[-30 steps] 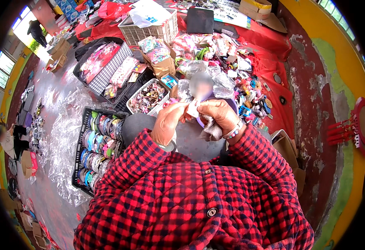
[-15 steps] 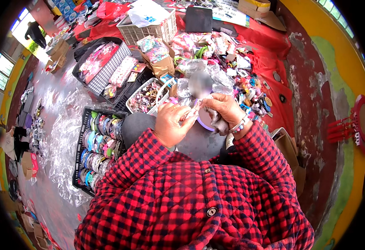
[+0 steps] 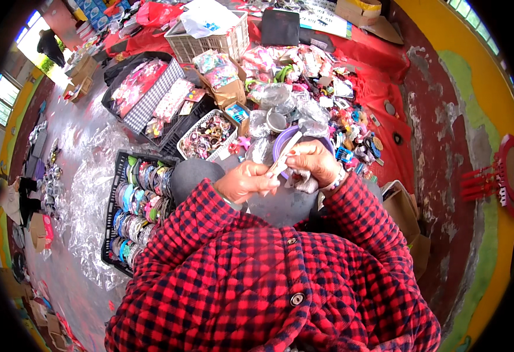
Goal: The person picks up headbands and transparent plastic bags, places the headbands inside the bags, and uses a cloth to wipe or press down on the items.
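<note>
The person's left hand (image 3: 246,182) and right hand (image 3: 317,164) met near a purple basin (image 3: 282,139), a pale strip (image 3: 279,166) between their fingertips blocking a straight pass through the gap. Clear plastic bags (image 3: 312,111) crowded the basin's far side, while a heap of small goods (image 3: 355,141) hemmed its right. A white basket (image 3: 221,152) and the left knee (image 3: 195,176) stood in the way leftward. Open room lay above the hands and between the 2 forearms.
</note>
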Motion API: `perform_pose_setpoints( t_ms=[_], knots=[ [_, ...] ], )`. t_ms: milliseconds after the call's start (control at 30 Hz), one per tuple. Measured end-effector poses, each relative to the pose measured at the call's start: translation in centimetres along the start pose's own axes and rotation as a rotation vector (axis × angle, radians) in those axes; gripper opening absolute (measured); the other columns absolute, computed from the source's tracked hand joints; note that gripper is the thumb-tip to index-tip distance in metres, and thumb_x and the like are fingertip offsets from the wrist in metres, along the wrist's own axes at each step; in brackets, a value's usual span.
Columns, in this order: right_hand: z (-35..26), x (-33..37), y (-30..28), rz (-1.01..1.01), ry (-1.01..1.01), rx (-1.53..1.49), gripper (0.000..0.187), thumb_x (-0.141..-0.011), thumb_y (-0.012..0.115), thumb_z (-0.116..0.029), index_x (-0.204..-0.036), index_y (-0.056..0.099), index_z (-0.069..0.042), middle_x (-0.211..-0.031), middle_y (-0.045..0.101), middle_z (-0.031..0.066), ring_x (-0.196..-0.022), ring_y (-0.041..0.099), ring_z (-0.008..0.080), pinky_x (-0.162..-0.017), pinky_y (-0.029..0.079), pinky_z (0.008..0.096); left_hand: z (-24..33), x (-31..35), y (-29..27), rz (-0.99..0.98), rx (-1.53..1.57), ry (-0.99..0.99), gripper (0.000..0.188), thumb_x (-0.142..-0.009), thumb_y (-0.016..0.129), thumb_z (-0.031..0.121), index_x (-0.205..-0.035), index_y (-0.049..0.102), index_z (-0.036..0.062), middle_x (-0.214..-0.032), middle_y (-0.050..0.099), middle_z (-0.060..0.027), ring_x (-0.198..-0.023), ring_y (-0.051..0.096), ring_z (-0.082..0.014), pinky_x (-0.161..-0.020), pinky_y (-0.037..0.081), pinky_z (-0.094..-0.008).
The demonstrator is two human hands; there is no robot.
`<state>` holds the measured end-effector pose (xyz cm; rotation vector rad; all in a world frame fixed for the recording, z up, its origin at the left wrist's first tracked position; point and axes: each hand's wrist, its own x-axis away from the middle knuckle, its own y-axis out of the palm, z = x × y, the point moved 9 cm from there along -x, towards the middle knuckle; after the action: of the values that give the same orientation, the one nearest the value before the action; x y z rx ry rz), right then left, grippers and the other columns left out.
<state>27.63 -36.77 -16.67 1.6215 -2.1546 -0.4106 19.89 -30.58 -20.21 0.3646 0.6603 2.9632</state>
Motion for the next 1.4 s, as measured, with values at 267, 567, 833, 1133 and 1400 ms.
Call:
perform_pose_setpoints(
  t_ms=[267, 567, 833, 1133, 1400],
  knots=[
    [0.7, -0.9, -2.0, 0.263, -0.039, 0.079, 0.014, -0.081, 0.064, -0.011, -0.089, 0.067, 0.0, -0.075, 0.064, 0.0018, -0.064, 0.055, 0.0057, -0.057, 0.043, 0.0205, 1.9, -0.8, -1.4, 0.215, -0.197, 0.291, 0.021, -0.088, 0.057, 0.019, -0.098, 0.055, 0.0013, -0.072, 0.051, 0.0037, -0.062, 0.046, -0.0028, -0.054, 0.039, -0.0188],
    [0.4, -0.8, -3.9, 0.291, -0.019, -0.026, 0.023, -0.085, 0.057, -0.017, -0.105, 0.06, -0.005, -0.076, 0.057, -0.0017, -0.064, 0.054, 0.0065, -0.058, 0.044, 0.0209, 2.0, 0.1, -4.9, 0.424, -0.356, 0.306, 0.016, -0.088, 0.053, 0.014, -0.087, 0.06, -0.0002, -0.07, 0.049, 0.0067, -0.062, 0.04, -0.0009, -0.055, 0.032, -0.0165],
    [-5.0, 0.9, 3.0, 0.343, -0.639, 1.005, 0.026, -0.071, 0.066, -0.002, -0.095, 0.057, -0.004, -0.09, 0.054, 0.0114, -0.085, 0.056, 0.025, -0.074, 0.045, 0.0303, 1.8, -0.7, -2.5, 0.349, -0.046, 0.252, 0.013, -0.089, 0.05, 0.01, -0.094, 0.058, 0.0007, -0.07, 0.048, 0.0066, -0.062, 0.04, -0.0007, -0.055, 0.032, -0.0159],
    [-4.5, 1.2, 2.7, 0.394, -0.714, 0.987, 0.013, -0.07, 0.065, 0.001, -0.081, 0.06, -0.003, -0.078, 0.054, 0.0096, -0.073, 0.055, 0.0249, -0.064, 0.045, 0.0316, 3.2, 0.2, -0.7, 0.214, -0.474, 0.328, 0.016, -0.091, 0.048, 0.014, -0.097, 0.056, 0.0015, -0.069, 0.047, 0.0055, -0.061, 0.042, -0.0013, -0.052, 0.037, -0.0186],
    [-1.2, 0.2, -12.3, 0.764, -0.499, 0.579, 0.006, -0.08, 0.062, -0.004, -0.085, 0.06, -0.001, -0.074, 0.059, 0.0005, -0.067, 0.054, 0.0067, -0.059, 0.045, 0.0206, 2.3, 0.5, 0.4, 0.139, -0.329, 0.278, 0.024, -0.092, 0.048, 0.016, -0.11, 0.056, 0.0024, -0.065, 0.042, 0.0076, -0.055, 0.038, -0.0007, -0.049, 0.032, -0.0172]
  ],
)
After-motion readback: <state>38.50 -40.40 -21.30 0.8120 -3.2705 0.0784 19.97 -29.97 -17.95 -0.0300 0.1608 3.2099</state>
